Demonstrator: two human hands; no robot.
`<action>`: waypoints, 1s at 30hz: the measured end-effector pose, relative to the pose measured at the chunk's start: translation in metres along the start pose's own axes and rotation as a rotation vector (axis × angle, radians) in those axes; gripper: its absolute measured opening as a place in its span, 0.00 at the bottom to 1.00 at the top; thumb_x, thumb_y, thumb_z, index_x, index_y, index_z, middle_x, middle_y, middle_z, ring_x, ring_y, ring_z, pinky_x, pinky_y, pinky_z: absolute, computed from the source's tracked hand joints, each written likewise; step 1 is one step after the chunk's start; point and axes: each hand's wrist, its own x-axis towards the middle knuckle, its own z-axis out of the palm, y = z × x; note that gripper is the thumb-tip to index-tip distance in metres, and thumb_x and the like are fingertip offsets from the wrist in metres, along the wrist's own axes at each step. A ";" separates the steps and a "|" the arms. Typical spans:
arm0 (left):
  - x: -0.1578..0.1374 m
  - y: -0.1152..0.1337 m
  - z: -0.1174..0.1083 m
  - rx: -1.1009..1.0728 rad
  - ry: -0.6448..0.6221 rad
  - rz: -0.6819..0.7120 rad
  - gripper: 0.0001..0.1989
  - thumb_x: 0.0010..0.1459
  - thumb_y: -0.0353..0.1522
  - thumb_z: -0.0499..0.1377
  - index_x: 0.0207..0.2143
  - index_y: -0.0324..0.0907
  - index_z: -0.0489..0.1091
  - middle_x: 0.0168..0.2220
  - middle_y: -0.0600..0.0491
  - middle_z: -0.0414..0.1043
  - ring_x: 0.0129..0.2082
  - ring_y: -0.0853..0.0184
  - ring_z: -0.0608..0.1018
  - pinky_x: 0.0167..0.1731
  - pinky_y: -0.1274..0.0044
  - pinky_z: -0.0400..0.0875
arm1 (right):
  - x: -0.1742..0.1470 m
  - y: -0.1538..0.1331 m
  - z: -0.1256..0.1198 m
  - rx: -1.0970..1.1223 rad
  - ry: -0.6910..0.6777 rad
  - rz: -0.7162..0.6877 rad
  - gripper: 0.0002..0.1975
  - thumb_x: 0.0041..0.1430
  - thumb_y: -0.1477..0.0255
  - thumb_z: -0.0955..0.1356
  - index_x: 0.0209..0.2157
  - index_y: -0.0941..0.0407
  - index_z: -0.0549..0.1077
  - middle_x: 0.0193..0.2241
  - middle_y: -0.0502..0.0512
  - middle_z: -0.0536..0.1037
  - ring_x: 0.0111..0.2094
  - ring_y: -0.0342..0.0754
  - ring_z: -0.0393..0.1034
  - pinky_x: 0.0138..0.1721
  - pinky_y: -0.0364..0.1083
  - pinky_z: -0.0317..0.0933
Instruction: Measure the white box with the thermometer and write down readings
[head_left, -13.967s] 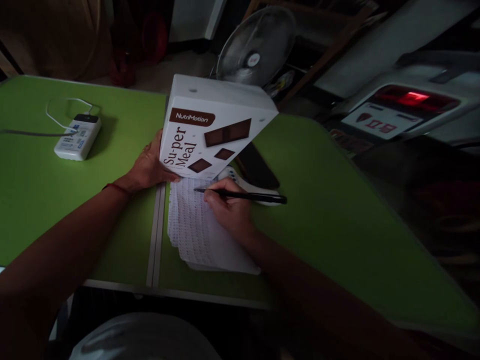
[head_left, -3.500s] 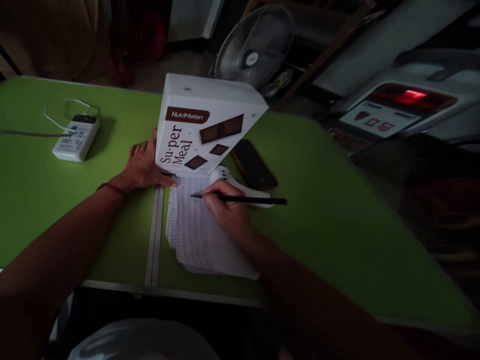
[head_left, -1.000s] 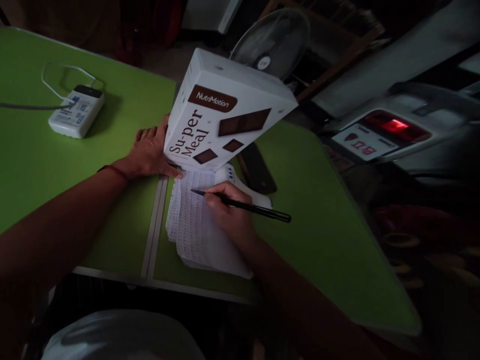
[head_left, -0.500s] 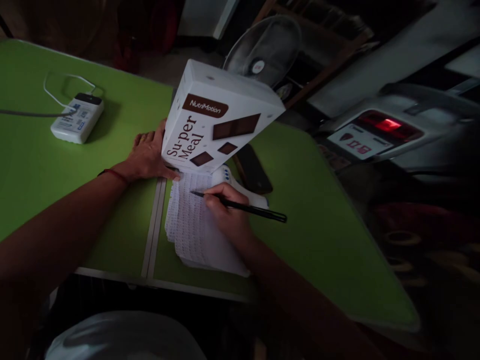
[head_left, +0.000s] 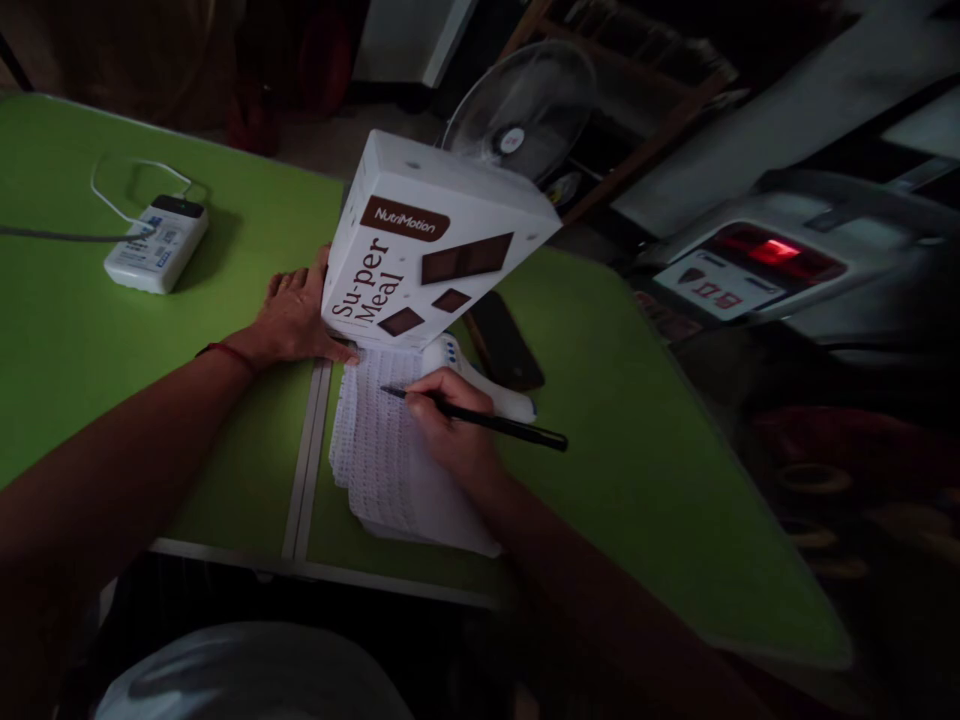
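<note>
A black pen is pinched in my right hand, its tip on a sheet in a stack of paper covered with rows of small handwriting. My left hand lies spread on the table, its thumb at the top left edge of the paper. Its fingertips reach beside a white box marked "NutriMotion Su-per Meal", which stands upright behind the stack; whether they press on it I cannot tell. A white device with blue buttons lies partly behind my right hand.
On the green table a dark phone lies right of the box. A white power bank with a cable is at the left. Beyond the table stand a fan and a machine with a red light.
The view has shifted slightly. Both hands stay nearly in place, with the pen tip still on the paper; its rear end has dipped a little.
</note>
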 end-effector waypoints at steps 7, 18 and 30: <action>0.002 -0.004 0.003 -0.038 0.019 0.023 0.82 0.32 0.71 0.72 0.79 0.38 0.49 0.74 0.28 0.64 0.74 0.26 0.65 0.76 0.41 0.48 | 0.000 0.000 -0.001 -0.009 -0.005 -0.002 0.05 0.50 0.69 0.68 0.23 0.50 0.72 0.19 0.47 0.74 0.23 0.47 0.67 0.27 0.46 0.64; 0.000 -0.003 0.005 -0.044 0.025 -0.013 0.81 0.30 0.65 0.77 0.79 0.36 0.51 0.76 0.26 0.60 0.73 0.24 0.65 0.75 0.41 0.49 | -0.009 -0.003 0.000 -0.080 0.068 -0.322 0.06 0.63 0.76 0.70 0.37 0.52 0.80 0.29 0.49 0.82 0.27 0.47 0.76 0.30 0.46 0.71; 0.001 -0.021 0.011 -0.153 0.112 0.088 0.76 0.32 0.57 0.83 0.78 0.43 0.55 0.69 0.34 0.70 0.70 0.23 0.69 0.73 0.36 0.52 | -0.009 -0.001 -0.018 -0.451 -0.262 -0.625 0.23 0.70 0.85 0.63 0.53 0.51 0.84 0.42 0.59 0.83 0.42 0.52 0.80 0.43 0.51 0.78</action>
